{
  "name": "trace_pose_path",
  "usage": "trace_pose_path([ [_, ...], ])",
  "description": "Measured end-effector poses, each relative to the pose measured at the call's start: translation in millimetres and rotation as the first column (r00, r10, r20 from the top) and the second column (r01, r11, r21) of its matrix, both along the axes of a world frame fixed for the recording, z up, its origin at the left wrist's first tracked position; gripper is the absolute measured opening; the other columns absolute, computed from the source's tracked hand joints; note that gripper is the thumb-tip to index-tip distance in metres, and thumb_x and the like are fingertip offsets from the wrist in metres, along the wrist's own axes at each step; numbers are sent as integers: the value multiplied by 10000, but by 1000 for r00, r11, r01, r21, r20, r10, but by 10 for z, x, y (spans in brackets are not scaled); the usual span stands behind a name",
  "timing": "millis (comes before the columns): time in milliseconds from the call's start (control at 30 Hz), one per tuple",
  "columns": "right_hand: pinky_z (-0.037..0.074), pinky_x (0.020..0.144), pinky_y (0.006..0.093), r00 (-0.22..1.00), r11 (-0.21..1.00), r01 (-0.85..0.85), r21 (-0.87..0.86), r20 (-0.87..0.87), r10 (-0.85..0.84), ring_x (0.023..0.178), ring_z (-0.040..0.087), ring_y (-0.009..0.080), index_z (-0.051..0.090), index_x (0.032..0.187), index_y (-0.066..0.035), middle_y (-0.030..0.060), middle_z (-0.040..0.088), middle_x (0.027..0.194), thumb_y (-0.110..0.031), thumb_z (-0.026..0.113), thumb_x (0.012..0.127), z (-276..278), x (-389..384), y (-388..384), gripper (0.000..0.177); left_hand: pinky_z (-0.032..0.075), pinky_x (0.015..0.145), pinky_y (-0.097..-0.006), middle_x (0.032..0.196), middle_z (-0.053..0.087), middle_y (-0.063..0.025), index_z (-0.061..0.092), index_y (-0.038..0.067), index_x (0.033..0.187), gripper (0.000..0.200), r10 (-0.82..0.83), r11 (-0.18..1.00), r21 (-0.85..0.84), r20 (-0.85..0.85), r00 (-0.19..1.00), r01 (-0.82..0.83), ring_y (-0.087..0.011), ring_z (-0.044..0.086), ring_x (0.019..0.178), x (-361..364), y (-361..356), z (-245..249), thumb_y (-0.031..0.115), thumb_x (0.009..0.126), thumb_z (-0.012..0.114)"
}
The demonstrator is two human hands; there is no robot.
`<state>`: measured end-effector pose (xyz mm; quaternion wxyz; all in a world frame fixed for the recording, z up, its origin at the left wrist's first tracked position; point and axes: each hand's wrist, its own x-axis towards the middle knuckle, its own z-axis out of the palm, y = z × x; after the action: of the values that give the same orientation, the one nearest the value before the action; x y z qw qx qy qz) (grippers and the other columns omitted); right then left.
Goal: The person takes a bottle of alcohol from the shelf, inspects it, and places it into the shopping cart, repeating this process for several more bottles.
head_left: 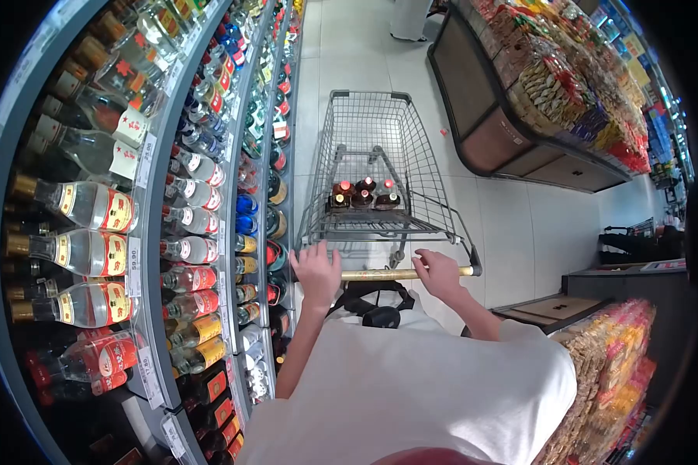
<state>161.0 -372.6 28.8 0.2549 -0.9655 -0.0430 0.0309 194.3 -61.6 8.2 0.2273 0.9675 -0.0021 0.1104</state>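
A grey wire shopping cart [434, 182] stands in front of me, with a pale bar handle [380, 274] across its near side. My left hand [316, 273] lies over the handle's left end, palm down, its fingers apart and stretched forward. Toward the right end, my right hand [439, 273] rests on the bar with its fingers bent over the far side; the fingertips are partly hidden. Several dark bottles [363, 194] with red and pale caps stand together inside the cart, near its handle end.
Shelves of bottles [93, 252] with price tags run close along my left. Ahead on the right is a display stand [485, 101] heaped with packaged goods. More packets [597, 380] are stacked beside me at lower right. Pale floor tiles [349, 46] lead forward between them.
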Motion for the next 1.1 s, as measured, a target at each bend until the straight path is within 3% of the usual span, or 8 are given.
trace_pose_path([
  [133, 559, 724, 468, 1000, 998, 31, -56, -4, -31, 784, 726, 301, 739, 1124, -83, 80, 746, 813, -364, 645, 1018, -9, -4, 27, 315, 297, 1187, -626, 1097, 774, -123, 747, 67, 1197, 344, -34, 999, 27, -97, 995, 37, -325, 668, 1114, 6, 46, 70, 323, 984, 661],
  [300, 564, 725, 466, 998, 997, 59, -50, -15, -59, 780, 728, 305, 754, 1110, -86, 85, 750, 816, -386, 641, 1011, 12, 50, 82, 335, 255, 1210, -655, 1113, 776, -116, 749, 78, 1201, 342, -71, 997, -17, -93, 993, 70, -321, 653, 1155, 55, 92, 99, 325, 982, 655],
  [367, 572, 765, 450, 989, 994, 88, -72, -116, -96, 815, 748, 296, 757, 1122, -100, 89, 777, 873, -345, 615, 1016, 88, 65, 121, 302, 252, 1212, -657, 1114, 776, -117, 751, 79, 1194, 340, -82, 996, 8, -114, 990, 83, -319, 655, 1150, 74, 95, 148, 322, 975, 660],
  [500, 576, 761, 446, 993, 994, 87, -61, -79, -92, 810, 749, 295, 762, 1104, -96, 91, 777, 871, -340, 619, 1014, 83, 120, 122, 296, 237, 1211, -657, 1068, 774, -112, 756, 56, 1132, 312, -84, 996, -11, -34, 996, 83, -311, 646, 1120, 139, 84, 114, 309, 976, 660],
  [567, 576, 751, 443, 993, 995, 88, -47, -75, -91, 803, 748, 292, 767, 1078, -95, 89, 774, 861, -336, 623, 1011, 72, 154, 113, 289, 255, 1217, -648, 1096, 778, -119, 762, 77, 1168, 335, -77, 997, -12, -88, 993, 76, -311, 660, 1135, 181, 84, 147, 328, 969, 663],
  [933, 557, 666, 450, 999, 998, 33, -60, 23, -32, 745, 725, 300, 746, 957, -88, 70, 740, 781, -337, 648, 1007, 20, 514, 1, 273, 293, 1211, -609, 1056, 784, -104, 771, 91, 1130, 315, -31, 999, 6, -27, 999, 31, -297, 676, 1102, 542, -27, 4, 341, 957, 690],
  [1100, 559, 653, 449, 1000, 998, 3, -67, 4, -2, 745, 731, 304, 737, 917, -97, 83, 741, 779, -333, 649, 1008, 28, 709, -41, 268, 290, 1220, -607, 1019, 781, -85, 773, 109, 1120, 313, 12, 1000, 23, -102, 995, -9, -275, 668, 1104, 764, -80, -55, 361, 957, 687],
])
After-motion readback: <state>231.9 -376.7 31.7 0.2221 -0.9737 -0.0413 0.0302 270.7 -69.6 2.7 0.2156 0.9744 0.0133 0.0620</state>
